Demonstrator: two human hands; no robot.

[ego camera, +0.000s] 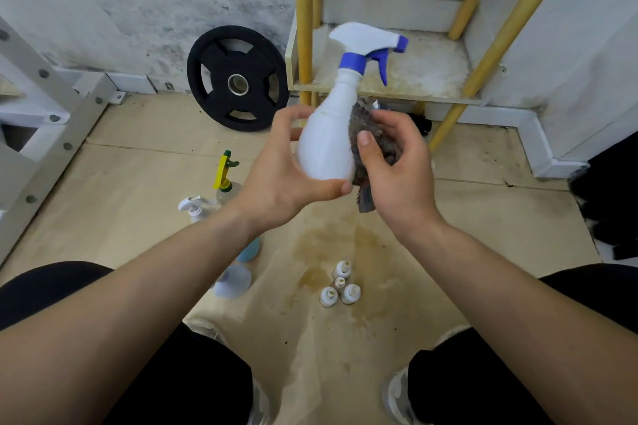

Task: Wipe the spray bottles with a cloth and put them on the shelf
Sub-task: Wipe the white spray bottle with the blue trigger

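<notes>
The left hand (pixel 286 169) grips the white spray bottle (pixel 328 145) round its lower body, thumb near the base, and holds it tilted in the air in front of the shelf (pixel 431 72). The bottle's blue trigger points right. The right hand (pixel 400 169) pinches a dark grey cloth (pixel 371 129) and presses it against the bottle's right side. On the floor (pixel 138 183) by the left arm stand a yellow-topped spray bottle (pixel 224 172) and, just beside it, a white-topped spray bottle (pixel 193 207). 4 small white bottles (pixel 340 285) cluster lower down. A black weight plate (pixel 238 78) leans on the wall.
</notes>
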